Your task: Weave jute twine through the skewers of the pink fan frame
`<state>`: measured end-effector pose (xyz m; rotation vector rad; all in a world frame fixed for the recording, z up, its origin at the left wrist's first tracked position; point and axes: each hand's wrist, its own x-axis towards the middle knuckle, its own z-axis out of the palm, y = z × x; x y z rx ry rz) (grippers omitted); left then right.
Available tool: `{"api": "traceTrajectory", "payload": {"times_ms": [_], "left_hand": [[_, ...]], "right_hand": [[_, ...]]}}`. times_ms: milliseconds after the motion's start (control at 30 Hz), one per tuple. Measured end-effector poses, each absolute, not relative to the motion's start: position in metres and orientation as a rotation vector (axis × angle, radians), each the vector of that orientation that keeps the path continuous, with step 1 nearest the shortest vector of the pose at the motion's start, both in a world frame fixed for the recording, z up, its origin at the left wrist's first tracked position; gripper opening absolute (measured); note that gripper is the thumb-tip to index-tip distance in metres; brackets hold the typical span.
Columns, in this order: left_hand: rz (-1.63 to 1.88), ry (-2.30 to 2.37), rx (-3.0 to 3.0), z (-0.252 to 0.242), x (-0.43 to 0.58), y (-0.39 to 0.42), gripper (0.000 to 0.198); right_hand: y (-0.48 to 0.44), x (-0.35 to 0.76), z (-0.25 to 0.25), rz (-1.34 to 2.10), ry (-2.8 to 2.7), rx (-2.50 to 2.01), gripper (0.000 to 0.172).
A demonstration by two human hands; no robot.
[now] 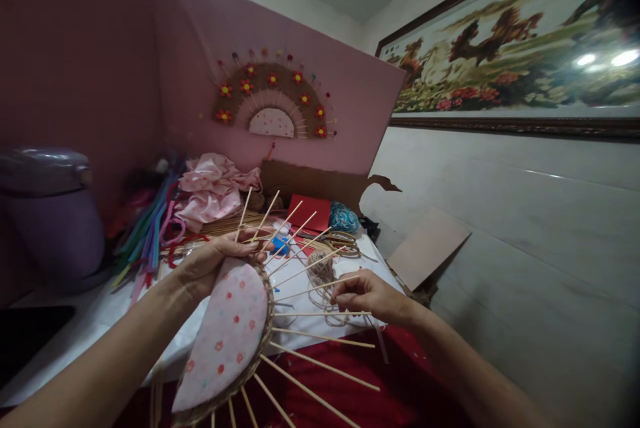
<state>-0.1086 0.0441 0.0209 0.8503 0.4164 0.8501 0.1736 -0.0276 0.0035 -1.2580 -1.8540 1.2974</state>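
My left hand (220, 261) grips the upper end of a half-round panel (230, 328) covered in pale pink fabric with small red flowers. Braided twine (270, 321) edges its curve, and several thin wooden sticks (325, 335) fan outward from there. The panel is held tilted, its straight side to the left. My right hand (367, 295) is closed in a pinch by the outer part of one stick; what sits between the fingertips is too small to make out. Just behind that hand lies a ball of twine (320, 268) with loose loops.
Scissors (345, 241), a blue spool (280, 246), red card (309, 211), blue yarn (344, 217), pink cloth (213, 188) and coloured pipe cleaners (150, 228) crowd the white table cover (170, 328). A finished flowered fan (273, 91) hangs on the pink board behind. A purple container (55, 221) stands left.
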Motion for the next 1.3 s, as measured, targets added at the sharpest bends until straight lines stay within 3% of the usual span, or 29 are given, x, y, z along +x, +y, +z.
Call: {"api": "traceTrajectory", "payload": {"times_ms": [433,700,1300], "left_hand": [[0.834,0.429,0.852,0.02,-0.104,0.04,0.028],[0.825,0.423,0.842,0.019,-0.103,0.037,0.024],[0.817,0.476,0.828,0.018,-0.104,0.04,0.029]], "right_hand": [[-0.028,0.183,0.0,1.164,-1.941,-1.344,0.02],[-0.027,0.191,-0.005,0.663,-2.048,-1.506,0.017],[-0.023,0.186,-0.013,0.608,-2.179,-1.519,0.016]]}}
